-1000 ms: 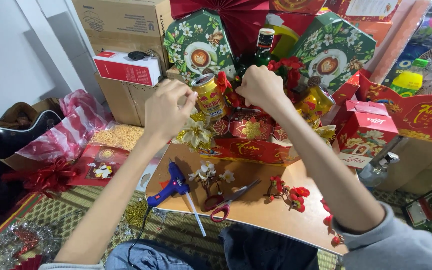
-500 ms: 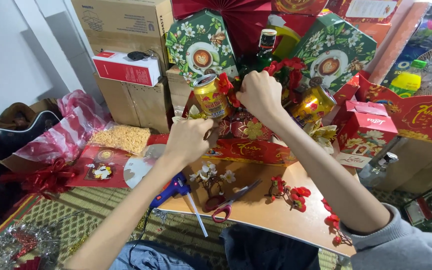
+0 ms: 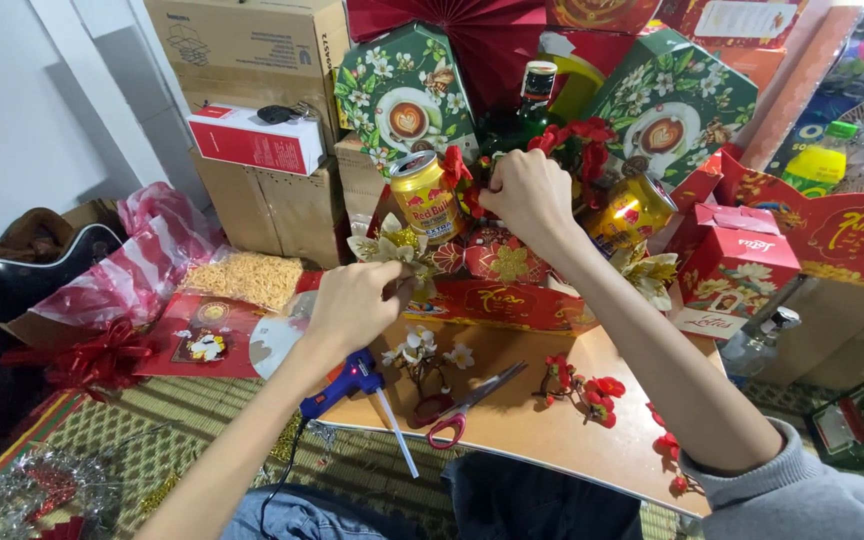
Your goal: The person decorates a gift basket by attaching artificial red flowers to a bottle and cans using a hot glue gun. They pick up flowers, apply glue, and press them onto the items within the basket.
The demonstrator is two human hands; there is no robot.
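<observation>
The left hand [image 3: 357, 300] is pinched shut on the stem or base of a pale gold artificial flower [image 3: 384, 245], which sits just left of the gold drink can [image 3: 426, 195]. The right hand [image 3: 529, 195] is clenched around a cluster of red artificial blossoms [image 3: 574, 140], just right of the can and in front of the dark glass bottle [image 3: 532, 100]; exactly what the fingers grip is hidden. Judged by appearance, both decorations are light, with thin fabric or foil petals that crush and crease easily; take hold at the stem or wire base, not at the petals. The can is rigid and smooth, likely heavier and liable to tip if pushed sideways. Behind the can stand two green flower-printed boxes [image 3: 402, 95]. Below the can, on the cardboard bench [image 3: 552, 440], lie a blue glue gun [image 3: 347, 383], red-handled scissors [image 3: 467, 410], a white flower sprig [image 3: 427, 355] and loose red blossoms [image 3: 587, 385]. Well left of the can lie a red ribbon bow [image 3: 92, 360] and a red-and-white box [image 3: 252, 140].
</observation>
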